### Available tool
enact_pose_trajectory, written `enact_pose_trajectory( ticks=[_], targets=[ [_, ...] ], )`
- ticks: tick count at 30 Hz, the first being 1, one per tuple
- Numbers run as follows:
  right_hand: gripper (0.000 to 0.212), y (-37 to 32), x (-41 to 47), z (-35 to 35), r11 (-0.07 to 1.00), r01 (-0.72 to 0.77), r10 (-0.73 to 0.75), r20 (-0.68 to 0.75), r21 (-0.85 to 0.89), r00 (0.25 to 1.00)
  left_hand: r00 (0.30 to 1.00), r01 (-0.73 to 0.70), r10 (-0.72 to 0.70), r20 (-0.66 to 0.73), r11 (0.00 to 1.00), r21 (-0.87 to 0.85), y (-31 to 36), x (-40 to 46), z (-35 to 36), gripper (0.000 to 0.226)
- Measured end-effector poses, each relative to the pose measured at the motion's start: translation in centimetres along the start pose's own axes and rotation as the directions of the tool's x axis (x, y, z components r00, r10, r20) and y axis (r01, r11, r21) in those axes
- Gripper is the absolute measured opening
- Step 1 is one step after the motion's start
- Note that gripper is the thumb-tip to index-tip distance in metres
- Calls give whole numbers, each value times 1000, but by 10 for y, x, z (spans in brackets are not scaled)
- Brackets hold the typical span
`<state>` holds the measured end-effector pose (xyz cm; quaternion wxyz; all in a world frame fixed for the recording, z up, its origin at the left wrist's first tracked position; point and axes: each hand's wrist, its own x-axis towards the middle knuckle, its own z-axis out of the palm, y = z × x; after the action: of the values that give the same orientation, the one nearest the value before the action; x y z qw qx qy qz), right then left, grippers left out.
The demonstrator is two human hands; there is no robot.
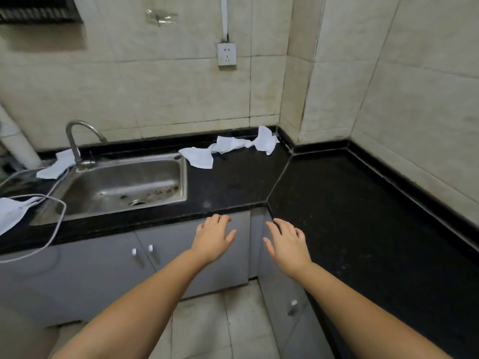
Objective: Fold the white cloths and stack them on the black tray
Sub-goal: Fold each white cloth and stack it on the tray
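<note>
A crumpled white cloth stretches lengthwise from centre toward upper right along the black counter, while left hand and right hand hover empty, fingers relaxed.

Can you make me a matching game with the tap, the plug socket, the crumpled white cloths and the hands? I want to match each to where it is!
Things:
1. tap
2. plug socket
3. crumpled white cloths
4. left hand and right hand

Places:
A. on the tiled wall
B. on the black counter by the corner
C. in front of the grey cupboards
D. behind the sink

Pairs: 1-D, 2-A, 3-B, 4-C
</note>
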<state>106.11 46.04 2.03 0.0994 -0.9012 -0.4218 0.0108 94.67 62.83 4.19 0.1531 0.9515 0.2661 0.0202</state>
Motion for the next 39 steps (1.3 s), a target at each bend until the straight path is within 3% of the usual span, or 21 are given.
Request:
enact_pose_trajectory(
  ticks=[11, 15, 18, 26, 31, 39],
  targets=[
    [48, -33, 250, 53, 998, 52, -54, 72, 19, 996, 999, 47, -47, -2, 997, 64, -130, 223, -17, 41],
    [43, -46, 324, 68, 997, 68, -69, 35, 35, 997, 996, 70, -74, 47, 994, 79, -165, 290, -25, 40],
    [46, -53, 369, 81, 996, 67, -73, 121, 56, 990, 993, 69, -79, 90, 992, 102, -184, 329, -20, 43],
    [42, -76, 485, 129, 955, 272, -294, 269, 119, 917, 990, 33, -53, 134, 989, 147, -225, 407, 7, 43],
    [32, -78, 519, 151, 975, 214, -223, 246, 64, 943, 989, -21, -11, 150, 977, 210, -236, 438, 30, 36],
    [17, -75, 527, 144, 956, 179, -217, 145, 234, 965, 1000, 16, -15, -10, 984, 178, -231, 447, 41, 25]
  ],
)
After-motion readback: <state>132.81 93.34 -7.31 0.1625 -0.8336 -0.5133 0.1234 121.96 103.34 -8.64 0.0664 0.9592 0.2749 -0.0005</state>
